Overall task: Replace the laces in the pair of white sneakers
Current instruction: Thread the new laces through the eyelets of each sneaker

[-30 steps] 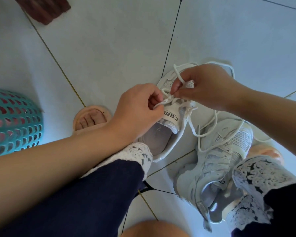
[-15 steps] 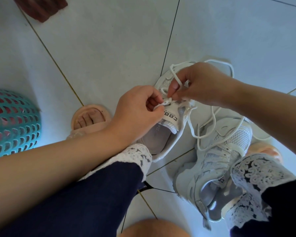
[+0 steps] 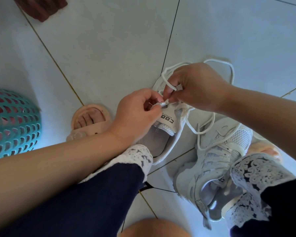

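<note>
Two white sneakers lie on the tiled floor between my feet. The left sneaker (image 3: pixel 162 139) points away from me, its tongue with a black logo showing. My left hand (image 3: pixel 137 115) pinches the lace tip at the top of that tongue. My right hand (image 3: pixel 193 86) pinches the white lace (image 3: pixel 212 63) just beside it, over the eyelets. The lace loops out past my right hand and trails down toward the right sneaker (image 3: pixel 217 159), which lies on the floor by my right leg.
A teal mesh basket (image 3: pixel 10 124) stands at the left edge. My feet wear pink sandals (image 3: pixel 91 120), one left of the shoe, one at the right. A dark red object (image 3: pixel 39 6) lies at the top left. Pale floor tiles (image 3: pixel 109 48) stretch ahead.
My right hand has shifted slightly down toward my left hand, so both now pinch the lace close together at the tongue. The sneakers have not moved.
</note>
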A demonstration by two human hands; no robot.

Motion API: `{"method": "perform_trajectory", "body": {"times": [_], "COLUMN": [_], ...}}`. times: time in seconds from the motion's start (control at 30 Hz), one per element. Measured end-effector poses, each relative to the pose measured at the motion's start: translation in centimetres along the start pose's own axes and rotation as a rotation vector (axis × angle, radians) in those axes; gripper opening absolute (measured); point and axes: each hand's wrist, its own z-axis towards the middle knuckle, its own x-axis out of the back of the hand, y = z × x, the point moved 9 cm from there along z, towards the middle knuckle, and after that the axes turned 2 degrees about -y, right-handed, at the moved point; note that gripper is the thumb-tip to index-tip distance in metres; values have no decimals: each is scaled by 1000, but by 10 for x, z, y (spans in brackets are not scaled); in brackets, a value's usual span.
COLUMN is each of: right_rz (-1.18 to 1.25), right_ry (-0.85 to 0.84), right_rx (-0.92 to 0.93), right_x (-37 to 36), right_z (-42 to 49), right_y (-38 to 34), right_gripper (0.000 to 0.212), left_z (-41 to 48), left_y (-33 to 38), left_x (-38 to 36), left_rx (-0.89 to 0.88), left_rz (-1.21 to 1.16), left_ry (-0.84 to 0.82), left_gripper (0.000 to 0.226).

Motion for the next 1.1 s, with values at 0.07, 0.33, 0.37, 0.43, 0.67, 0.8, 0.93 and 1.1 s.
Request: {"method": "perform_trajectory", "body": {"times": [0.07, 0.33, 0.37, 0.43, 0.67, 0.8, 0.93, 1.1], "right_rz": [91, 435, 446, 470, 493, 470, 479, 338], "right_ry": [-13, -54, -53, -57, -15, 20, 17, 29], "right_rx": [-20, -117, -122, -130, -107, -90, -99, -68], "right_x": [-3, -23, -24, -25, -27, -25, -25, -18], "right_z": [1, -6, -6, -6, -9, -11, -13, -13], "right_y": [1, 10, 11, 12, 10, 10, 13, 5], "right_gripper": [21, 34, 34, 34, 33, 31, 29, 37], "left_z": [-2, -3, -3, -1, -2, -1, 1, 3], "left_y": [2, -4, -6, -8, -7, -4, 21, 41], "left_x": [0, 2, 2, 3, 4, 3, 3, 12], "left_rx": [-26, 33, 46, 56, -11, -52, -264, -462], "left_rz": [39, 24, 18, 26, 137, 162, 343, 544], "left_ry": [-21, -39, -35, -27, 33, 27, -46, 13], "left_gripper": [25, 9, 9, 13, 17, 5, 9, 15]}}
